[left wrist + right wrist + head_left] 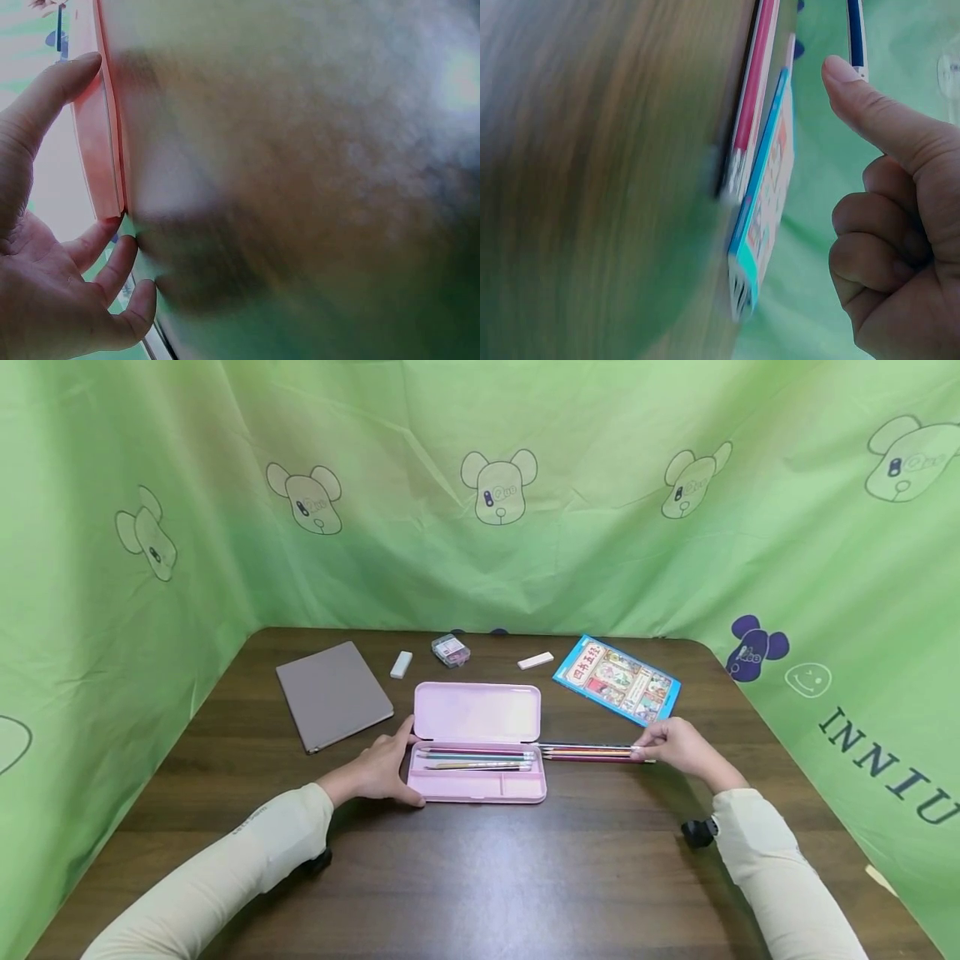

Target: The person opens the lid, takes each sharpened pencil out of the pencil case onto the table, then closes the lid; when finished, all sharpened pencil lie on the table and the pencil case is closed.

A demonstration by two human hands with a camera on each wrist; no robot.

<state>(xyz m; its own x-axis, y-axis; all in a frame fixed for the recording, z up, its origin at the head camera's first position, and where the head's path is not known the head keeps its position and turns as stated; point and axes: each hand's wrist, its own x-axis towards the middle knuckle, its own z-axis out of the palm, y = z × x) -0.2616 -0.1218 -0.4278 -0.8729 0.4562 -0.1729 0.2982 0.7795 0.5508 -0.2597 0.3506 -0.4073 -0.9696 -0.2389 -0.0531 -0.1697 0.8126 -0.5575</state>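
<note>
A pink pencil case point(480, 787) lies with its lid raised, several pencils point(472, 753) in its long compartment. My left hand point(378, 767) grips the case's left end, thumb at the front edge and fingers round the back corner. To the right of the case, several more pencils point(588, 754) lie side by side on the table. Over their right end, my right hand point(678, 747) pinches a dark blue pencil point(856, 37) by its end between thumb and a finger. The other fingers of that hand are curled in, and in the right wrist view a pink pencil point(757, 82) lies below.
Behind the case on the brown table point(480, 868) are a white eraser point(401, 664), a small clear box point(451, 650) and a flat white piece point(536, 661). A grey notebook point(333, 693) lies at left, a blue-edged book point(618, 680) at right. Green curtains surround the table.
</note>
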